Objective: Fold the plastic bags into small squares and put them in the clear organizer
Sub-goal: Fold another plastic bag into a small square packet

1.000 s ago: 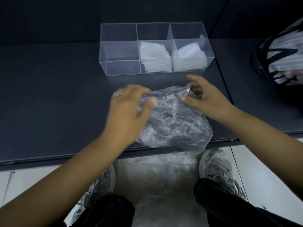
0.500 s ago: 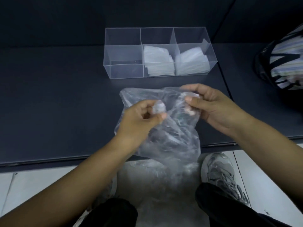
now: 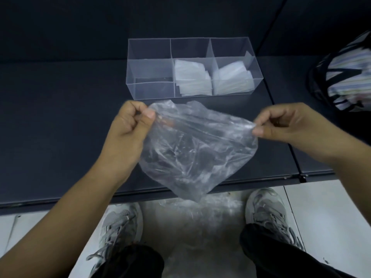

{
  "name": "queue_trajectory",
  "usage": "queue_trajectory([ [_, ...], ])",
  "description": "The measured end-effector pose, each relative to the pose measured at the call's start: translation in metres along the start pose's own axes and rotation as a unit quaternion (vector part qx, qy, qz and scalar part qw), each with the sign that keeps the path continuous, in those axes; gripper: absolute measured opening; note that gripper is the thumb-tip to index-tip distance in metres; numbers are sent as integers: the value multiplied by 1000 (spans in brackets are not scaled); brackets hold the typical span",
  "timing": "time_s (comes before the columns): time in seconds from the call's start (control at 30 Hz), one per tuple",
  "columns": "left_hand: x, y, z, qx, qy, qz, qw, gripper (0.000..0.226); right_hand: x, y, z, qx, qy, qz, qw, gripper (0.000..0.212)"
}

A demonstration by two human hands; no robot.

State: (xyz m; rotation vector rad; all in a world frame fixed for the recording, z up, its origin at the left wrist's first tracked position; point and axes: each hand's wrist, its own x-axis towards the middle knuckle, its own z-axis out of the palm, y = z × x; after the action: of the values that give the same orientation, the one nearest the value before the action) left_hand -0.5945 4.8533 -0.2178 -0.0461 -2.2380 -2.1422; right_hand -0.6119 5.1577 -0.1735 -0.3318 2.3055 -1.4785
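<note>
Two organizer (image 3: pixel 192 47) sections hold folded squares (image 3: pixel 192 80), one's empty; left hand (image 3: pixel 128 129) and right hand (image 3: pixel 285 123) pinch an unfolded bag (image 3: pixel 196 155) taut.

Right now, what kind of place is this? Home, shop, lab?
Hard to say for certain; it looks like an indoor work surface set up for sorting. A plain dark table holds only a clear organizer with folded bags, white tiled floor lies below, and a striped bag sits at the side.
</note>
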Motion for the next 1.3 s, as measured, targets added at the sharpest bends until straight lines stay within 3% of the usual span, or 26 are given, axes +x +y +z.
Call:
queue_trajectory([
  [0.07, -1, 5, 3, 52, 37, 46, 997, 17, 2, -7, 7, 84, 28, -28, 996, 10],
  [0.17, -7, 9, 14, 94, 78, 68, 990, 21, 10, -13, 26, 255, 148, -16, 955, 26],
  [0.23, -12, 6, 21, 95, 75, 48, 991, 20, 18, -15, 36, 232, 283, 0, 931, 25],
  [0.3, -15, 0, 25, 106, 77, 10, 991, 19, 26, -15, 37, 177, 352, 8, 919, 20],
  [0.43, -12, -16, 9, 179, 128, -83, 972, 16, 36, -11, 24, 106, 289, 45, 950, 21],
  [0.5, -5, -18, -2, 185, 125, -87, 971, 38, 41, -6, 27, 89, 237, 49, 966, 19],
  [0.57, 7, -12, -2, 194, 56, -71, 977, 61, 49, -5, 40, 68, 179, 33, 981, 18],
  [0.63, 20, -5, 12, 218, -81, -70, 970, 71, 59, -7, 57, 81, 98, 14, 992, 17],
  [0.7, 31, -1, 31, 158, -204, -133, 957, 62, 69, -8, 67, 98, 45, 4, 994, 17],
  [0.73, 35, -2, 38, 103, -221, -172, 954, 49, 74, -7, 67, 90, 36, 2, 995, 17],
  [0.83, 40, -12, 34, 62, -118, -205, 970, 14, 80, 7, 51, 45, 69, 25, 996, 17],
  [0.97, 39, -38, 4, 112, 50, -223, 967, 23, 66, 38, 20, -1, 176, 91, 980, 21],
  [1.03, 37, -45, -6, 128, 85, -222, 963, 24, 50, 45, 15, -2, 154, 95, 983, 25],
  [1.17, 39, -51, -14, 133, 120, -219, 959, 22, 28, 45, 32, -21, 3, 126, 992, 52],
  [1.23, 42, -52, -16, 135, 131, -227, 956, 26, 31, 49, 49, -79, 10, 142, 987, 62],
  [1.3, 45, -53, -17, 120, 138, -229, 956, 30, 36, 56, 66, -138, 62, 118, 981, 54],
])
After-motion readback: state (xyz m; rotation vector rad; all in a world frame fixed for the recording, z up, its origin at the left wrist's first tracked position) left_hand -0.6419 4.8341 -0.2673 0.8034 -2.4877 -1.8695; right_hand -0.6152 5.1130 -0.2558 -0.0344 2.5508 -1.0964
